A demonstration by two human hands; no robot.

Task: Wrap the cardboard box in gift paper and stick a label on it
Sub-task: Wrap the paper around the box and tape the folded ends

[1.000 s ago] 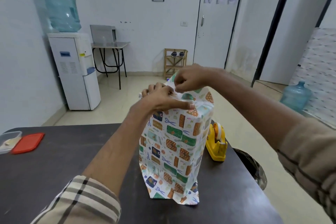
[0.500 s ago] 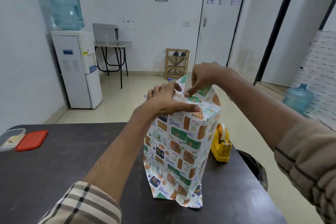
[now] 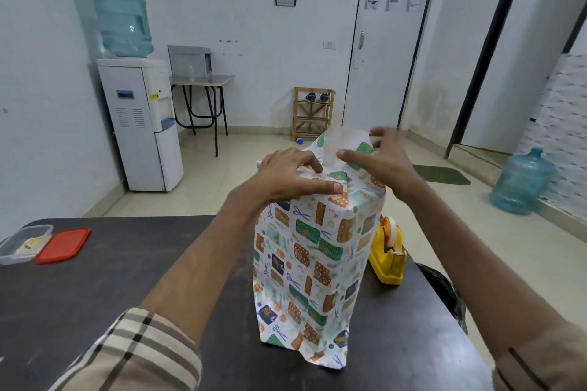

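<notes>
A tall box wrapped in patterned gift paper (image 3: 311, 257) stands upright on the dark table (image 3: 95, 295). Its loose paper flap (image 3: 338, 146) sticks up at the far top edge, white side towards me. My left hand (image 3: 292, 178) presses down on the folded paper on the box's top, fingers spread and thumb along the near edge. My right hand (image 3: 381, 159) hovers at the flap with fingers extended; it is blurred, and its thumb touches the flap. The cardboard itself is hidden under the paper.
A yellow tape dispenser (image 3: 389, 255) stands right of the box near the table's right edge. A clear container (image 3: 23, 243) and its red lid (image 3: 63, 244) lie at the far left. A black bin (image 3: 444, 292) sits beyond the right edge.
My right hand has let go of its pinch on the top fold and opened, moving right and up beside the flap. The flap now stands higher. My left hand stays pressed on top.
</notes>
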